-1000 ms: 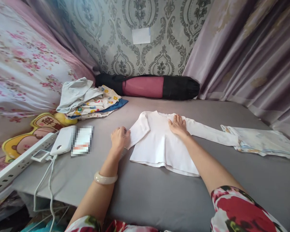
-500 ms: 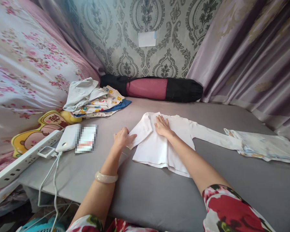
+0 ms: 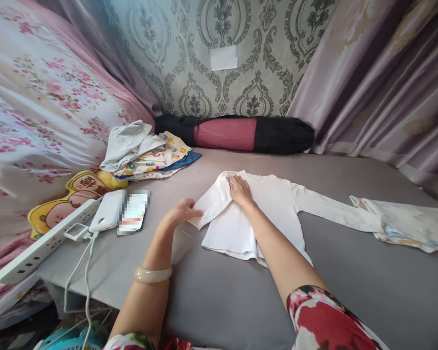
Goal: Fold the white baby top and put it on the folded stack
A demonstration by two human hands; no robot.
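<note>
A white long-sleeved shirt (image 3: pixel 270 209) is spread on the grey surface, its right-hand sleeve stretched out to the side. My left hand (image 3: pixel 184 211) holds the cuff of the left-hand sleeve, with the thumb on top and the other fingers partly hidden. Near the shoulder seam of that sleeve, my right hand (image 3: pixel 241 191) rests flat on the fabric, fingers extended. The far sleeve's cuff touches a folded pale patterned cloth (image 3: pixel 416 223) at the right.
A pile of clothes (image 3: pixel 146 150) lies at the back left. Along the wall is a black and pink rolled bag (image 3: pixel 226 133). On the left are a phone (image 3: pixel 133 213), a white power bank (image 3: pixel 107 211), a power strip (image 3: pixel 47 243), cables and a yellow cartoon cushion (image 3: pixel 54 209).
My right hand has slid slightly left toward the sleeve's shoulder seam. The sleeve in my left hand now lies flatter and broader. The whole view has shifted a little.
</note>
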